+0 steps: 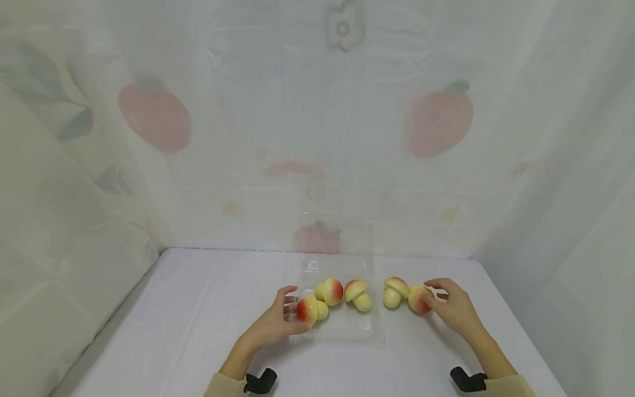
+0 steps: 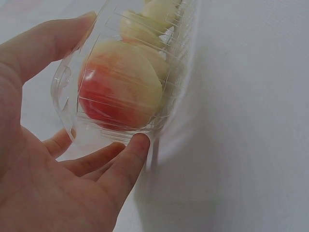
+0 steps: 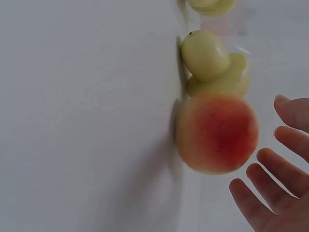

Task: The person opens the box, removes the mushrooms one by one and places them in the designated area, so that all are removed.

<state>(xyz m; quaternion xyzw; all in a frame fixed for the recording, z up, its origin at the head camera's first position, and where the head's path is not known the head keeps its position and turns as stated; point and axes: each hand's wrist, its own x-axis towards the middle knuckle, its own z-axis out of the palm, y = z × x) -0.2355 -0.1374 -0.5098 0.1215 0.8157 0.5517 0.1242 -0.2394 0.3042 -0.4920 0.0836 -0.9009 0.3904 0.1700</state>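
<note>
A clear plastic clamshell box (image 1: 342, 330) lies on the table with its lid (image 1: 354, 231) raised at the back. My left hand (image 1: 275, 324) holds the box's left end, thumb on one side and fingertips (image 2: 140, 142) on the other. Inside are three toy mushrooms with red-and-yellow caps: one mushroom (image 1: 307, 310) by my left hand, one (image 1: 329, 291) behind it, and another (image 1: 358, 295) to the right. Outside the box, a mushroom (image 1: 394, 292) touches a second mushroom (image 3: 217, 133). My right hand (image 1: 456, 311) is beside that second one, fingers spread and apart from its red cap.
The white-covered table (image 1: 188, 320) ends at a pale curtain (image 1: 297, 110) with faded fruit prints, which also rises along both sides. A black strap end (image 1: 261, 381) sticks out at the left wrist, and another black strap end (image 1: 468, 380) at the right wrist.
</note>
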